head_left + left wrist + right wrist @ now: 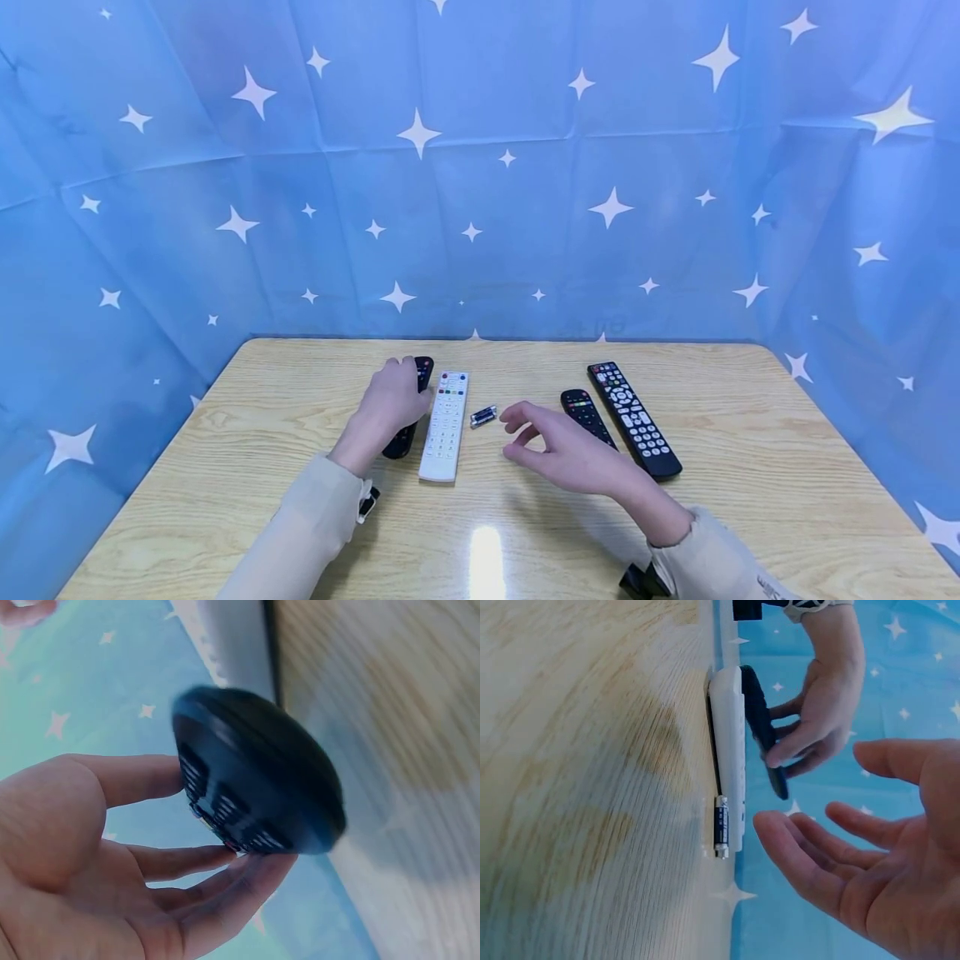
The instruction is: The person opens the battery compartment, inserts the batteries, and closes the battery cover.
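Note:
My left hand [392,398] grips a black remote control [402,442] by its sides, left of a white remote control [446,433]. In the left wrist view the thumb and fingers pinch that black remote [255,772], its end toward the camera. It looks lifted and tilted off the table in the right wrist view. My right hand [573,454] hovers over the table, fingers loosely bent and apart, with nothing between them. Just left of its fingertips lie small dark batteries [483,416], beside the white remote.
Right of centre, a shorter black remote [587,412] lies partly hidden behind my right hand. Next to it is a longer black remote [633,419] with pale buttons. A blue star-patterned cloth [480,192] hangs behind the wooden table [750,517].

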A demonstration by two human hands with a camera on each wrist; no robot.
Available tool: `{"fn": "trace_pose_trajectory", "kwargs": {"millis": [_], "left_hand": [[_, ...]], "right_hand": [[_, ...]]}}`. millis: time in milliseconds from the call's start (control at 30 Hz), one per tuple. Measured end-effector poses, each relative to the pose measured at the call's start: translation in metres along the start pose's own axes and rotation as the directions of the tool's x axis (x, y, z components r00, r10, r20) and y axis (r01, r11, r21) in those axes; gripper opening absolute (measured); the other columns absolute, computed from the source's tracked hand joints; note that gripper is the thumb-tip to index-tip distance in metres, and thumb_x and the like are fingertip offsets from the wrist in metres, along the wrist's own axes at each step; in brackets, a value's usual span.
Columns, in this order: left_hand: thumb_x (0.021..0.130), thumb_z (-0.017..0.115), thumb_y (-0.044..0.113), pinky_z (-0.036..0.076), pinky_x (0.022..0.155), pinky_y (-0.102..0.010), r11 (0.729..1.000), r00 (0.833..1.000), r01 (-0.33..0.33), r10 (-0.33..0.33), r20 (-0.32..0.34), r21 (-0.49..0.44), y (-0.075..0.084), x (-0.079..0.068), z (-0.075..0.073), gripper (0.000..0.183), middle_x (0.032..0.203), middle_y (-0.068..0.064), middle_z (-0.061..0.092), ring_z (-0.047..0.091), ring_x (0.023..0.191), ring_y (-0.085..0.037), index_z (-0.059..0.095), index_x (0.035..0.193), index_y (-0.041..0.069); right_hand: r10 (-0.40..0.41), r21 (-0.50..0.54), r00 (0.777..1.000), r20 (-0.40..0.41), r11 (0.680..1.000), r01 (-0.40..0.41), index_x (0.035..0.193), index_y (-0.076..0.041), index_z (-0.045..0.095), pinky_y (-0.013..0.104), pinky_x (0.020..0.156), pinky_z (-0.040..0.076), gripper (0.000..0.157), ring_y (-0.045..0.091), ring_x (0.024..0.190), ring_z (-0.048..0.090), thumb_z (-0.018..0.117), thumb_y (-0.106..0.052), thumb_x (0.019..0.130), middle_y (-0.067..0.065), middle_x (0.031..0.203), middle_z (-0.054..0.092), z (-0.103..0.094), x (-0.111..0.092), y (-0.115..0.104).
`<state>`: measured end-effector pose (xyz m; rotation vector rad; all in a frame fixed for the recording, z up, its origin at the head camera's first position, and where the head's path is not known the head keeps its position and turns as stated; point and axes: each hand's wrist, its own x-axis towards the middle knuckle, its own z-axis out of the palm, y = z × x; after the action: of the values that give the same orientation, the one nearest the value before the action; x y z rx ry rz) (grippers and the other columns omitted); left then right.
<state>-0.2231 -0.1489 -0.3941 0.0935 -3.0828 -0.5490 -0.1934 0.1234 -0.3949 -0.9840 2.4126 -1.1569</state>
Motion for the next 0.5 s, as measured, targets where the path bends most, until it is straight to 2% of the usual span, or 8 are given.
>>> {"fn": "trace_pose_trajectory", "kwargs": {"millis": [167, 300, 400, 500], "left_hand": [[0.096, 0.07, 0.023, 0.058, 0.066, -0.042, 0.998, 0.998, -0.033, 0.03, -0.051, -0.056, 0.008, -0.008, -0.007, 0.061, 0.114, -0.027, 0.059, 0.062, 0.087, -0.034, 0.048, 0.142, -0.011], [0.095, 0.07, 0.022, 0.058, 0.077, -0.046, 0.986, 0.996, -0.066, 0.057, -0.065, -0.151, 0.011, -0.011, -0.013, 0.064, 0.12, -0.025, 0.059, 0.062, 0.096, -0.034, 0.045, 0.146, -0.007], [0.095, 0.071, 0.022, 0.056, 0.086, -0.047, 0.963, 0.995, -0.091, 0.08, -0.054, -0.254, 0.012, -0.011, -0.016, 0.066, 0.126, -0.023, 0.061, 0.063, 0.108, -0.035, 0.043, 0.15, -0.003], [0.096, 0.072, 0.023, 0.056, 0.083, -0.044, 0.931, 0.996, -0.093, 0.087, -0.034, -0.354, 0.013, -0.012, -0.019, 0.067, 0.127, -0.021, 0.062, 0.064, 0.104, -0.032, 0.041, 0.152, 0.002]], "right_hand": [[-0.005, 0.006, 1.0, 0.02, 1.0, 0.005, 0.135, -0.006, 0.057, 0.042, 0.089, 0.055, 0.036, 0.021, 0.111, 0.063, 0.063, -0.024, 0.105, 0.014, 0.125, 0.063, 0.001, 0.001, 0.0], [-0.014, 0.01, 0.999, 0.036, 1.0, 0.013, 0.134, -0.006, 0.058, 0.041, 0.09, 0.055, 0.035, 0.021, 0.11, 0.064, 0.063, -0.024, 0.104, 0.014, 0.125, 0.064, 0.002, 0.001, 0.001], [-0.022, 0.008, 0.999, 0.044, 1.0, 0.022, 0.134, -0.006, 0.058, 0.041, 0.09, 0.055, 0.035, 0.022, 0.11, 0.064, 0.063, -0.023, 0.104, 0.013, 0.124, 0.064, 0.003, 0.002, 0.0], [-0.03, 0.004, 0.998, 0.051, 1.0, 0.03, 0.135, -0.007, 0.057, 0.041, 0.09, 0.055, 0.035, 0.022, 0.11, 0.065, 0.063, -0.023, 0.104, 0.013, 0.124, 0.065, 0.004, 0.002, 0.0]]}}
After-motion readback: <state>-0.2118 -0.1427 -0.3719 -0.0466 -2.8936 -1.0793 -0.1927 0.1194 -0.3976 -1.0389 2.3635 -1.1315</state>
